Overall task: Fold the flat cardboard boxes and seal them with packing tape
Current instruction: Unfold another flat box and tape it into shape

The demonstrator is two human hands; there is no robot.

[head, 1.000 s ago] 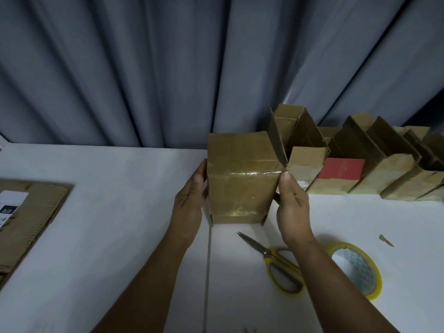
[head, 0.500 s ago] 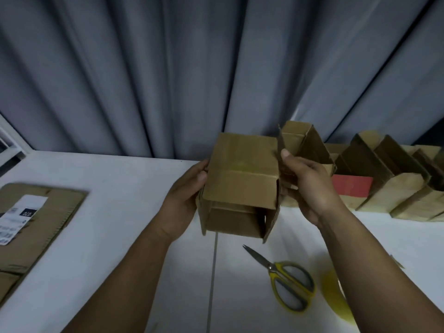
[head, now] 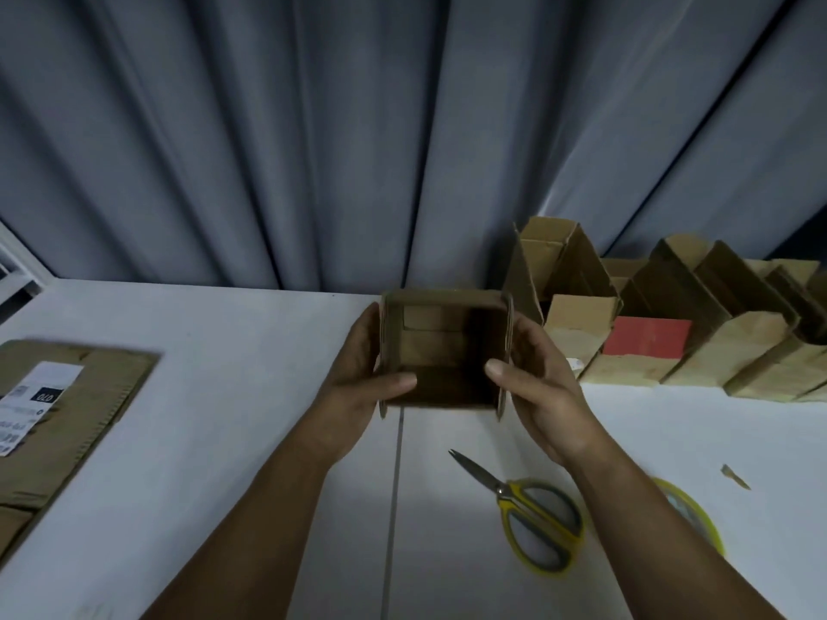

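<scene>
I hold a small brown cardboard box [head: 441, 342] above the white table, its open side turned toward me so the inside shows. My left hand [head: 358, 373] grips its left wall, thumb over the near rim. My right hand [head: 534, 378] grips its right wall the same way. A roll of packing tape [head: 691, 516] with a yellow rim lies at the right, partly hidden behind my right forearm. Flat cardboard [head: 67, 404] with a white label lies at the left edge.
Yellow-handled scissors [head: 528, 516] lie on the table [head: 223, 440] below the box. A row of folded open boxes [head: 671, 328], one with a red face, stands at the back right against a grey curtain. A small cardboard scrap [head: 735, 476] lies at the right.
The box was turned over in both hands: its taped outer face was toward me, now its open inside faces me. My view has shifted slightly.
</scene>
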